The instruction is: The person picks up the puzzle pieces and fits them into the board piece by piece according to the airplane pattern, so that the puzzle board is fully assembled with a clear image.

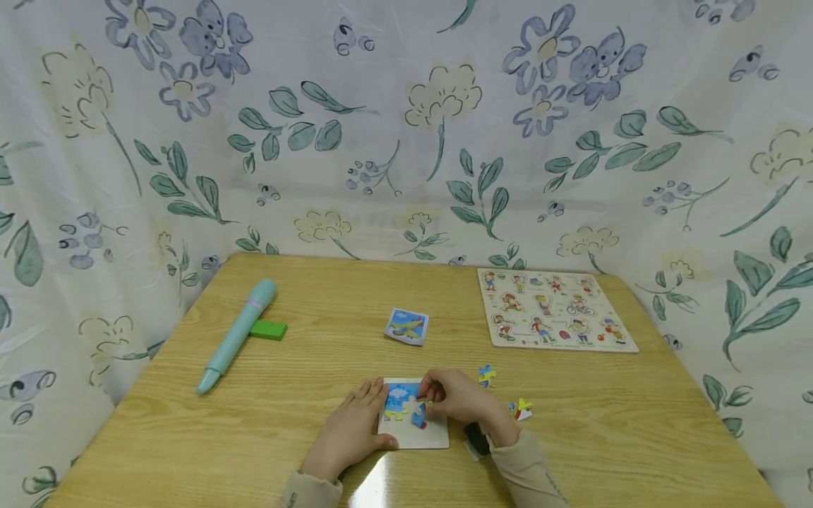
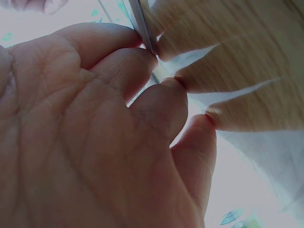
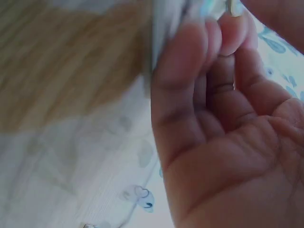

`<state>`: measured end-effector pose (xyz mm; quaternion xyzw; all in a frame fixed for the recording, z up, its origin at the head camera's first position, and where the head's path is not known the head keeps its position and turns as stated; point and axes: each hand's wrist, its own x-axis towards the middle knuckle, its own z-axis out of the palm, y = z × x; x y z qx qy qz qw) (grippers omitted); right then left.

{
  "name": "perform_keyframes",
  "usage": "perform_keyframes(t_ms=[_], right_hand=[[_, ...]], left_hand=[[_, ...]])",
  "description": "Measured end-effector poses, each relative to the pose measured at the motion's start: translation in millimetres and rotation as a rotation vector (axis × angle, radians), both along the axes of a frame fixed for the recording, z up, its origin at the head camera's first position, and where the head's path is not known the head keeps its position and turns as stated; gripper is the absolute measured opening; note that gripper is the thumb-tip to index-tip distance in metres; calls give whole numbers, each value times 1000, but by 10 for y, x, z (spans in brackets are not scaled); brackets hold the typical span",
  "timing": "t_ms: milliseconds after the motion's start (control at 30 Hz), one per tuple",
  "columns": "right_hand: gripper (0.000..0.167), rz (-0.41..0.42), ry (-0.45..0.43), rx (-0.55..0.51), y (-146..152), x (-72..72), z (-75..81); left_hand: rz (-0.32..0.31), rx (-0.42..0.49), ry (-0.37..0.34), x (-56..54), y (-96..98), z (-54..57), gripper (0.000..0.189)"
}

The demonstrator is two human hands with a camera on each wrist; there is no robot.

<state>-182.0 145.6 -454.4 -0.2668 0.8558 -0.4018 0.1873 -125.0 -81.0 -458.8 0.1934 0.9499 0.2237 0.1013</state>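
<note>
**Puzzle tray could skid if that piece gets pushed too hard**

The table (image 1: 305, 395) looks slick, so the small puzzle tray (image 1: 433, 439) at its near edge might slide; only the left hand (image 1: 348, 432), fingers flat, pins its left side. The right hand (image 1: 459, 398) pinches a puzzle piece (image 1: 415, 407) over the tray's middle, right at its fingertips. Loose pieces (image 1: 487, 375) lie just right, easy to knock.

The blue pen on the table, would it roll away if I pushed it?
Probably a little: the pen looks round and long, so a sideways push could roll it. The green block lying against it might stop it on that side. It looks like stiff plastic, so it likely would not bend when lifted.
</note>
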Motion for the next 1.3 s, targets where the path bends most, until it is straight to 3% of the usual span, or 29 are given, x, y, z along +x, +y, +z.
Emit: perform_keyframes(t_ms=[300,400,633,800,967,1133,1300], right_hand=[[6,-51,7,27,-4,10,17],[8,-29,28,27,-63,23,33],[32,40,69,82,-234,102,89],[26,94,62,107,-252,121,50],[12,83,35,-8,-137,68,-39],[16,-46,-49,-122,28,5,-53],[21,-63,-153,-150,170,-48,-15]], left_hand=[[7,1,-12,-6,1,-3,95],[5,7,-11,-1,-5,-8,95],[-6,2,2,-1,-14,-16,95],[-7,-7,1,6,-14,-11,94],[-10,2,2,7,1,-3,94],[-3,8,-1,22,12,10,94],[9,12,-9,22,16,25,94]])
